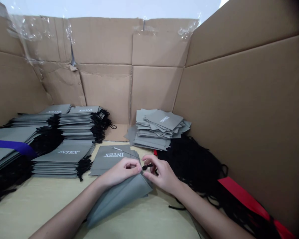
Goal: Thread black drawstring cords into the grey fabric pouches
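Left of the grey pouch (119,197) sits a corded stack (62,159); at its upper corner your left hand (126,171) pinches the edge between thumb and finger, a thin rod (118,149) lying beyond it. Just right of that corner, your right hand (161,171) seems to grip a black cord (147,167); a hard tug could crease the pouch, and the cord heap (194,162) farther right could snag your sleeve-less forearm.

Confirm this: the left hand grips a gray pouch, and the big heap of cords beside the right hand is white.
Not quite: the colour is wrong. The head view shows that the big heap of cords beside the right hand is black, not white; the left hand does grip a gray pouch.
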`<act>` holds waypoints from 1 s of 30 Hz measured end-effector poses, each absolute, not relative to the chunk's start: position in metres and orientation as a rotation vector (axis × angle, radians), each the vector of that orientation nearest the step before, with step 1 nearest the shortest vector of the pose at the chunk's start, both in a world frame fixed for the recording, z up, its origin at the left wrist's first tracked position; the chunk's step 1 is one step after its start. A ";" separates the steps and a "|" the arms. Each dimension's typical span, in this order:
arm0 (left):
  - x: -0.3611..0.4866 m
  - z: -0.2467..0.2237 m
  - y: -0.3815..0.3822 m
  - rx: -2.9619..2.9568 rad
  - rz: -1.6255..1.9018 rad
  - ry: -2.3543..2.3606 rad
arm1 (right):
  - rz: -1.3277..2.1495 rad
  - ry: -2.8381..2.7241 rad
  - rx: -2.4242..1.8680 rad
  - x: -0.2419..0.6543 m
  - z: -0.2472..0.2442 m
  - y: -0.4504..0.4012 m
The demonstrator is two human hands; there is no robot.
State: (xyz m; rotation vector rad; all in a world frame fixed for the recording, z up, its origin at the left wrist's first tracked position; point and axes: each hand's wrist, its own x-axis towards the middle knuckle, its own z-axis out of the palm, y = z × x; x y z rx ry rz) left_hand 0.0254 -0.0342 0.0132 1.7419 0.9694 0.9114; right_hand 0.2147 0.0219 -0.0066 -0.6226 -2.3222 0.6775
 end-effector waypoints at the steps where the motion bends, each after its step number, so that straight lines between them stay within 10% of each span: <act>1: 0.026 0.012 -0.034 1.739 0.893 0.961 | 0.660 -2.354 -0.593 0.214 -0.007 0.021; 30: 0.021 0.026 -0.047 1.881 0.736 1.004 | 0.388 -2.391 -0.318 0.216 -0.010 0.033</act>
